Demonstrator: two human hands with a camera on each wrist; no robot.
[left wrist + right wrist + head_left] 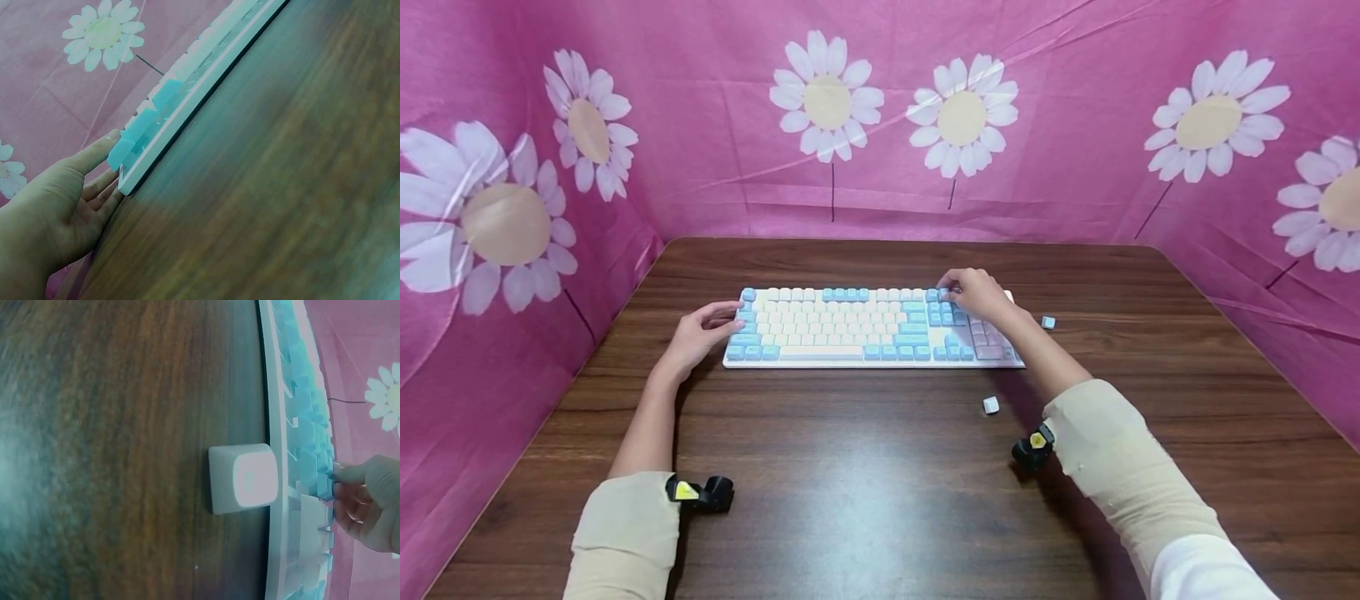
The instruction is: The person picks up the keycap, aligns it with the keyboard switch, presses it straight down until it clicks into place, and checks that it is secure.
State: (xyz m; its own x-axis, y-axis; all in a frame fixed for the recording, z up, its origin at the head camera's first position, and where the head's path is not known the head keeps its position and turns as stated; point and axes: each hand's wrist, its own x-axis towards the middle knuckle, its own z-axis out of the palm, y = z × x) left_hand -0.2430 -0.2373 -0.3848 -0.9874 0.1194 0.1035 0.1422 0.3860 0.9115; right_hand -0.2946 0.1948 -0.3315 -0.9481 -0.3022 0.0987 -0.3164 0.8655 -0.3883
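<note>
A full-size keyboard in white and light blue, with pinkish number keys at its right end, lies on the wooden table. The left hand holds its left end, the thumb over the blue edge keys and the other fingers along the side. Above the navigation keys, the right hand has its thumb and curled fingers on a blue keycap at the top row. The fingers partly hide that keycap. A loose white keycap stands in front of the keyboard, and a loose blue keycap lies right of it.
The brown wooden table spreads around the keyboard. Behind and beside it hangs a pink cloth printed with white daisies. Black cameras are strapped to both wrists over beige wraps.
</note>
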